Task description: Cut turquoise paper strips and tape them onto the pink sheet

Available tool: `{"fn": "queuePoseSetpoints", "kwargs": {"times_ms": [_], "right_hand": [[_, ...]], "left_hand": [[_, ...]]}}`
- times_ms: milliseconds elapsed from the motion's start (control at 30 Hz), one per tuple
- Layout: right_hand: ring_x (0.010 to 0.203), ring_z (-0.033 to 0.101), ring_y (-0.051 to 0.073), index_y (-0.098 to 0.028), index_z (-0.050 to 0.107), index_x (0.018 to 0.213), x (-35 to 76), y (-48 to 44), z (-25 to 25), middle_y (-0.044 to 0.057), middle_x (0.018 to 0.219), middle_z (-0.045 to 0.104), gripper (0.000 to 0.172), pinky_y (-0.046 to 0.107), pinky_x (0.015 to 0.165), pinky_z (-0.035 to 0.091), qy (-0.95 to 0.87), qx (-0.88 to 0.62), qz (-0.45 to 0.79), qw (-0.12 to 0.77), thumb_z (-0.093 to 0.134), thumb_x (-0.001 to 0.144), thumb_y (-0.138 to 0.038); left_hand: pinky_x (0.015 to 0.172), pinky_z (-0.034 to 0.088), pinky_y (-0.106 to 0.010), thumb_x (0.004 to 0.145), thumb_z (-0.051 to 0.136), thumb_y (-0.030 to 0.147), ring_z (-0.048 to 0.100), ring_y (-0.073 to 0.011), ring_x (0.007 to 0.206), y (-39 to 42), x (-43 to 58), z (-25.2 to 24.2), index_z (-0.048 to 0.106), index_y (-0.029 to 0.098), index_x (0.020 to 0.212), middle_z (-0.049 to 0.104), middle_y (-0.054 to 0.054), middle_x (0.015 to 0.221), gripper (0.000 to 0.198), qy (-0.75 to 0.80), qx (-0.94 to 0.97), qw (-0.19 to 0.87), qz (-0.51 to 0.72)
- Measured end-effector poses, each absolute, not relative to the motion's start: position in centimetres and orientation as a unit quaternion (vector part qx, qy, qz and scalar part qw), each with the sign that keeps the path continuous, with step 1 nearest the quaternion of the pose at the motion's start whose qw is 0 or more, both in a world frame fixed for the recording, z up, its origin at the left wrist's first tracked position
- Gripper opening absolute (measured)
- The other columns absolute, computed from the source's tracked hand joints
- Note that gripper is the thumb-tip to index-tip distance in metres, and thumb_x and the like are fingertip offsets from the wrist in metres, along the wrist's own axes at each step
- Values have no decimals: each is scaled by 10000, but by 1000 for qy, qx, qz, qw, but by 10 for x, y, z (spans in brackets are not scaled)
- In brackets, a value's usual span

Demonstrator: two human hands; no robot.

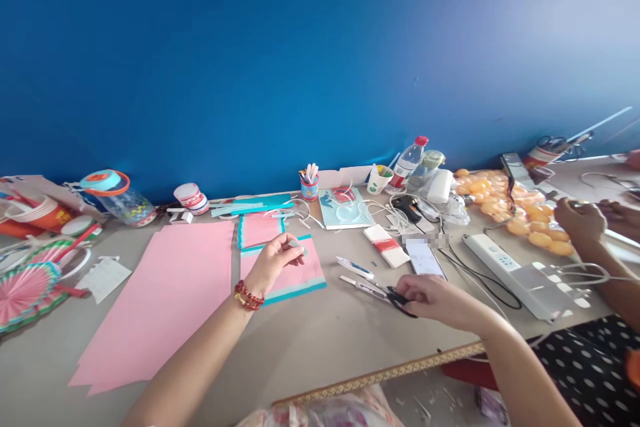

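My left hand [274,260], with a red bead bracelet at the wrist, pinches a small grey-green scrap [299,248]. It hovers over a pink paper panel [305,267] edged with teal strips. A second pink panel [260,230] with teal edging lies just behind it. My right hand [425,297] has its fingers closed at the black handles of a pair of scissors [383,293], whose blades point left, low over or on the table. A white and blue pen-like tool [355,267] lies beside the blades.
Large pink sheets [175,280] lie on the left, near pink paper fans [27,287]. Teal strips [263,204] are at the back. A power strip [515,273], a phone [424,257] and cables are on the right. Another person's hands [583,220] work at far right.
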State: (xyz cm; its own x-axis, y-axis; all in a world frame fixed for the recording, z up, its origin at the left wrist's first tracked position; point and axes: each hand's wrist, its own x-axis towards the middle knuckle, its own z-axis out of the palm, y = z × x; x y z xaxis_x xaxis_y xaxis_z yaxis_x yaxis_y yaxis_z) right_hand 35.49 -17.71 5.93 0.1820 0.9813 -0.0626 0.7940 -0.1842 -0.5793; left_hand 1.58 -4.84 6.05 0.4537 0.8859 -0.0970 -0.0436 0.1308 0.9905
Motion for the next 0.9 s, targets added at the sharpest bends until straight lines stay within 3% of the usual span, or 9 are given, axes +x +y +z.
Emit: {"fn": "queuePoseSetpoints", "kwargs": {"times_ms": [167,367,500,600,767,900], "right_hand": [[661,587,176,-198,641,884,302,-169,40,31,718,638,253,271,566,443,-546,-692,325,342,665,734,-400],[638,577,165,-206,551,882,276,-166,28,38,753,663,271,273,551,456,-489,-637,418,425,592,779,-453],[654,563,165,-233,547,857,268,-151,37,12,772,664,181,278,611,426,-576,-701,272,321,597,789,-392],[782,599,191,-232,566,877,251,-125,41,23,840,680,134,267,641,380,-637,-717,161,233,615,796,-328],[802,620,204,-228,593,903,217,-88,32,23,784,685,167,252,570,286,-693,-692,130,155,681,771,-280],[710,611,176,-228,593,849,211,-79,27,-5,725,665,159,241,572,289,-703,-682,131,154,704,738,-253]], "left_hand": [[815,534,-330,821,656,412,675,-169,745,-68,22,66,571,207,887,679,-7,759,231,388,523,648,395],[869,513,-319,845,632,434,672,-190,901,-67,23,54,621,204,891,694,-40,969,235,422,572,569,414],[830,520,-312,801,695,417,678,-180,838,-63,19,42,627,193,883,689,-23,871,248,416,514,614,431],[782,533,-303,727,763,401,673,-166,765,-63,16,29,601,183,852,671,-6,785,299,428,415,657,461],[683,528,-265,701,753,437,627,-129,666,-68,6,4,538,194,760,625,29,711,330,461,365,633,504],[734,542,-286,686,749,454,621,-128,685,-70,2,-6,547,197,756,616,37,721,334,467,356,618,523]]}}
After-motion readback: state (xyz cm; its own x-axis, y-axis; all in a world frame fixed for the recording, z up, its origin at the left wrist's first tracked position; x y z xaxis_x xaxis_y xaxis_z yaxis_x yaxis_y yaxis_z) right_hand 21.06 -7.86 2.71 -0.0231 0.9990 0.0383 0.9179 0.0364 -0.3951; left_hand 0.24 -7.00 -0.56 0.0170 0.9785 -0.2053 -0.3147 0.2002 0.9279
